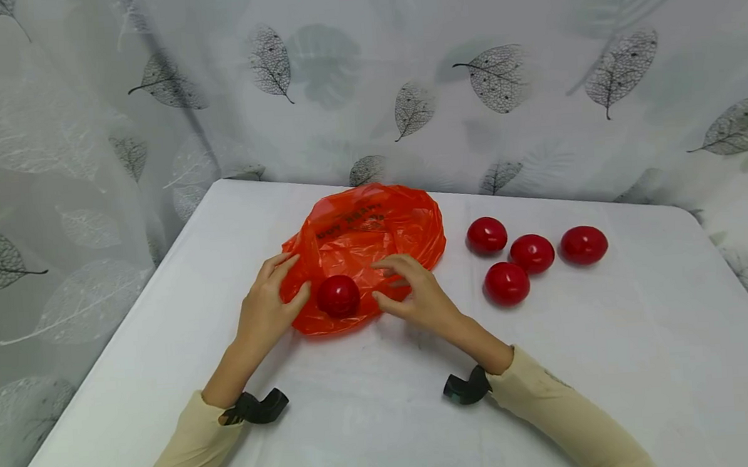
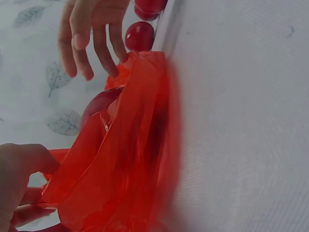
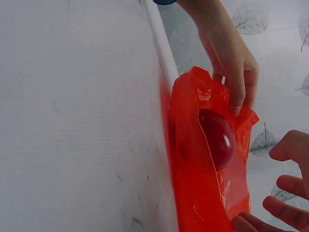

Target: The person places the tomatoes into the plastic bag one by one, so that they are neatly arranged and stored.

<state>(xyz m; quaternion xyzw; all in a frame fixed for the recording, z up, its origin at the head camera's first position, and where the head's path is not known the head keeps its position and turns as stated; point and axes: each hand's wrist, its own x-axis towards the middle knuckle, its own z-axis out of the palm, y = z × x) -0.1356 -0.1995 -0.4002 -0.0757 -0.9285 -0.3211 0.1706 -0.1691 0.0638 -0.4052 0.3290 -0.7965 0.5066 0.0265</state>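
Note:
A thin red plastic bag (image 1: 381, 244) lies spread open on the white table, with dark print on its inner far side. One glossy dark-red ball (image 1: 338, 296) sits in its mouth at the near side; the left wrist view shows it partly behind the bag's rim. My left hand (image 1: 267, 303) holds the bag's left rim, thumb inside and fingers outside, as the right wrist view shows. To the right of the ball my right hand (image 1: 419, 296) hovers with fingers spread and loosely bent, holding nothing. Its fingertips overlap the bag's right side in the head view.
Several more glossy red balls, some egg-shaped, lie right of the bag, the nearest red ball (image 1: 506, 284) among them. A leaf-patterned curtain (image 1: 429, 80) hangs behind and left of the white table (image 1: 385, 418). Black curved wrist mounts (image 1: 256, 406) protrude inward from both wrists.

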